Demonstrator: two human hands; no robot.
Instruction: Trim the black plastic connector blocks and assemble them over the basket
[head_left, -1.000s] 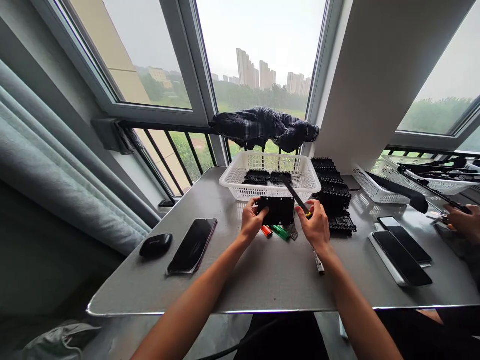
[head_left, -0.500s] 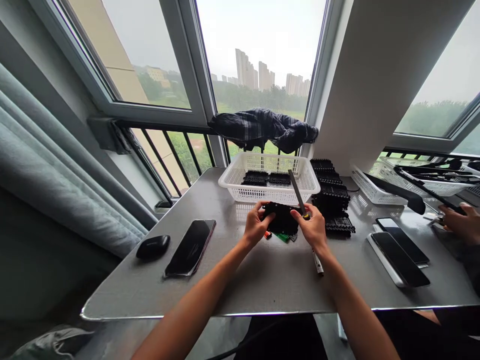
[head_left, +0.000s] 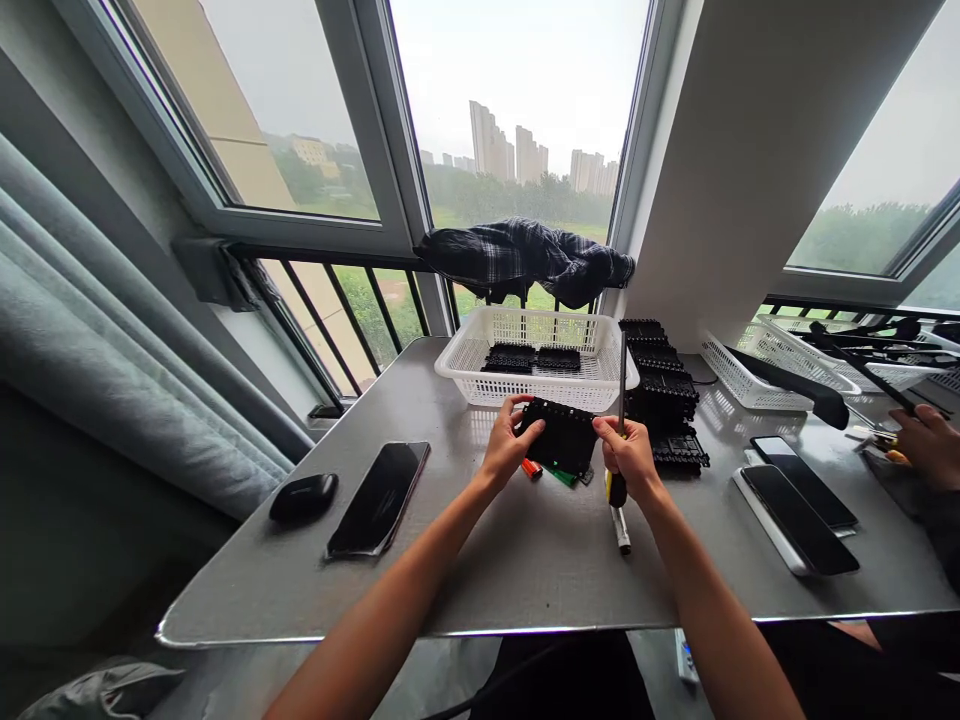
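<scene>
Left hand (head_left: 508, 446) held a rectangular black plastic panel (head_left: 564, 437) (seemingly unfinished). Right hand (head_left: 631, 455) gripped a slim yellow-and-black-handled file (head_left: 622, 395).

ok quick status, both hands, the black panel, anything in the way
Left hand gripping black panel. Right hand holding yellow-handled tool, shaft up. Orange object and green object partly hidden by panel, apparently not blocking.

Tilted black plate (head_left: 561, 437) beside long yellow-handled file (head_left: 622, 385)

One held panel (head_left: 561, 440), one file (head_left: 622, 385), two panels (head_left: 510, 358) in the central basket (head_left: 517, 388), three phones (head_left: 380, 498), one case (head_left: 304, 497), one cloth (head_left: 525, 260).
</scene>
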